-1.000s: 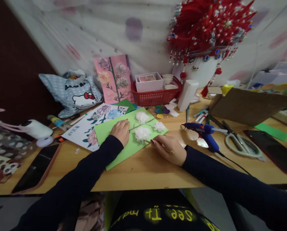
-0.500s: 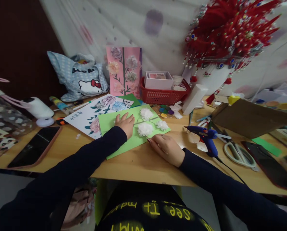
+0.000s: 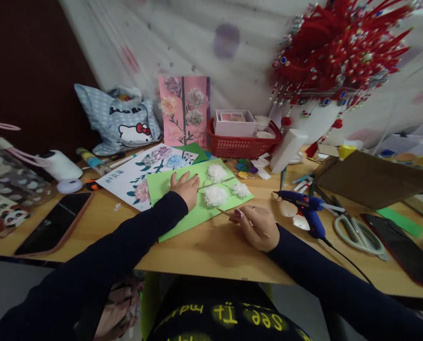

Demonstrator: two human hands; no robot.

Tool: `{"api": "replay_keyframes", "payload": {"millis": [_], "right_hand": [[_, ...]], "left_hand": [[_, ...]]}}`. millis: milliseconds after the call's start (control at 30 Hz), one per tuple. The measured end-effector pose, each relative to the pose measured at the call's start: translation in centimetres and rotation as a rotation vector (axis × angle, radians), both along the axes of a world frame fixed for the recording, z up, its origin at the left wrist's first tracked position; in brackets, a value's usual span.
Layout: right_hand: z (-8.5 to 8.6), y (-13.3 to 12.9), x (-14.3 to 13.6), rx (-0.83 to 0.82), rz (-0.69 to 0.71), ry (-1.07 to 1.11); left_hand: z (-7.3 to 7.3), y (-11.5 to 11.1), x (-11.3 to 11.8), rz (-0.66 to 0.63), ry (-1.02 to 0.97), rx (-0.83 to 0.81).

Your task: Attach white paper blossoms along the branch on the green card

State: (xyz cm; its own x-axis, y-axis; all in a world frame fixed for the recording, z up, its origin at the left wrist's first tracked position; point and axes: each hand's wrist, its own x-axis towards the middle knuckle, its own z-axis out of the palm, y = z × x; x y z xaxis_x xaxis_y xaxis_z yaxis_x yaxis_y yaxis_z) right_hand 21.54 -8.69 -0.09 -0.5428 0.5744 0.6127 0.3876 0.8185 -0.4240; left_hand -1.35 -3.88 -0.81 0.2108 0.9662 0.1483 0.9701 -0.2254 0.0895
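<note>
A light green sheet of paper [image 3: 177,220] lies at a slant on the table, bearing several fluffy white flowers [image 3: 215,195] and grey-green stems. My left hand [image 3: 185,190] rests on the sheet's left part with its fingers spread. Just off the lower right edge, my right hand [image 3: 257,227] is closed around a thin wooden stick [image 3: 225,213]. The stick's tip points at the underside of the lowest white flower; I cannot tell whether it touches. Part of a white bit on the sheet is hidden by my left hand.
Right of my right hand lies a blue glue gun [image 3: 305,206] with its cord, then white-handled scissors [image 3: 358,234] and a dark phone [image 3: 398,246]. A white flower picture [image 3: 121,177] lies under the sheet. Behind stand a red basket [image 3: 241,147] and a pink flower picture [image 3: 175,135].
My right hand has drawn back a little to the right, showing more of the stick. My left hand stays on the sheet. The whole view has shifted slightly downward.
</note>
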Motion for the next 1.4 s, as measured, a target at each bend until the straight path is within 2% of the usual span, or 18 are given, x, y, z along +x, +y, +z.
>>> {"api": "replay_keyframes", "payload": {"millis": [100, 200, 267, 367, 433, 533, 667, 733, 833, 900, 967, 1100, 1167, 1233, 1300, 1400], "right_hand": [[0.0, 0.0, 0.3, 0.008, -0.002, 0.061], [-0.1, 0.2, 0.7, -0.021, -0.012, 0.119], [-0.1, 0.3, 0.8, -0.052, -0.022, 0.145], [0.0, 0.3, 0.8, -0.069, -0.043, 0.174], [0.1, 0.2, 0.8, -0.075, -0.055, 0.193], [0.0, -0.1, 0.9, -0.106, -0.063, 0.228], [-0.5, 0.1, 0.9, -0.132, 0.0, 0.289], [-0.7, 0.4, 0.8, -0.11, 0.044, 0.332], [-1.1, 0.9, 0.6, -0.022, 0.027, 0.383], [-1.2, 1.1, 0.5, 0.012, -0.026, 0.406], [-1.2, 1.1, 0.4, -0.001, -0.043, 0.414], [-0.9, 0.6, -0.4, -0.033, 0.03, 0.386], [-0.5, 0.4, -1.1, -0.015, 0.057, 0.357], [-0.1, 0.4, -1.9, 0.009, 0.04, 0.392], [0.2, 0.4, -2.6, 0.003, -0.012, 0.449], [0.3, 0.6, -3.4, -0.118, -0.06, 0.461]], "left_hand": [[1.8, 1.1, -2.1, 0.016, -0.18, 0.003], [4.3, 2.5, -5.5, 0.044, -0.484, 0.105], [5.3, 3.0, -7.3, 0.054, -0.547, 0.13], [5.0, 3.1, -7.7, 0.067, -0.477, 0.016], [4.1, 2.8, -6.8, 0.111, -0.352, -0.043], [3.2, 2.5, -5.8, 0.135, -0.205, -0.047], [3.6, 2.7, -7.0, 0.212, -0.191, -0.043], [4.0, 2.7, -7.9, 0.272, -0.184, -0.104], [4.2, 2.7, -8.4, 0.247, -0.235, -0.224], [4.2, 2.7, -8.0, 0.219, -0.272, -0.231], [4.4, 2.5, -7.4, 0.198, -0.397, -0.196], [4.8, 2.0, -5.8, 0.063, -0.934, -0.173], [4.6, 1.5, -4.6, -0.013, -1.08, -0.19], [4.3, 0.6, -3.0, -0.069, -1.163, -0.253], [3.8, -0.5, -1.2, -0.116, -1.214, -0.397], [3.1, -2.0, 1.1, -0.2, -1.188, -0.493]]}}
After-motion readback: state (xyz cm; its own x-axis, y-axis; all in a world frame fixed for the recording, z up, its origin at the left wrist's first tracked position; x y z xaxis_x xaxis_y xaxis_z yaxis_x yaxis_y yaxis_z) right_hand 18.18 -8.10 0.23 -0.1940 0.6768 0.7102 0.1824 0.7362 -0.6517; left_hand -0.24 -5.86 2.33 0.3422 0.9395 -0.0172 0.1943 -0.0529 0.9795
